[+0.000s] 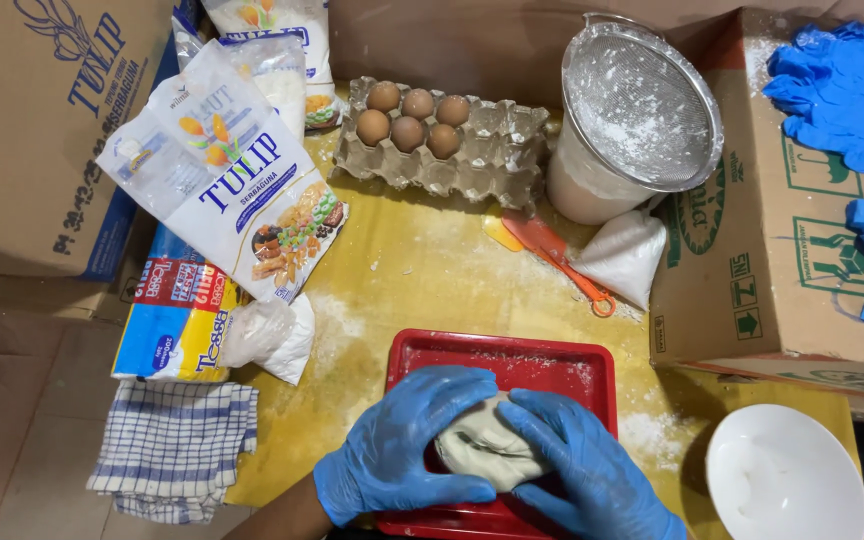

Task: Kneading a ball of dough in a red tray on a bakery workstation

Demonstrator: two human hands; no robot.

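Head view, left to right: a checked cloth [174, 448] hangs limp over the yellow, flour-dusted counter [422, 270] edge. Both gloved hands cup a smooth pale dough ball [482, 448] in the glossy red tray [552, 365]: left hand [402, 445] curled on its side, right hand [587, 470] wrapped over it. Bare counter lies between the tray and the pulpy egg carton [472, 150]. A round white bowl [787, 475] sits near the right edge.

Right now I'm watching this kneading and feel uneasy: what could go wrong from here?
1. Both hands, left and right, press the dough in the red tray, which reaches the table edge; a hard push could tip it off.
2. The egg carton lies open behind; a shoved tray might jolt the eggs.
3. The sieve rests tilted on its bowl and may slide, spilling flour.
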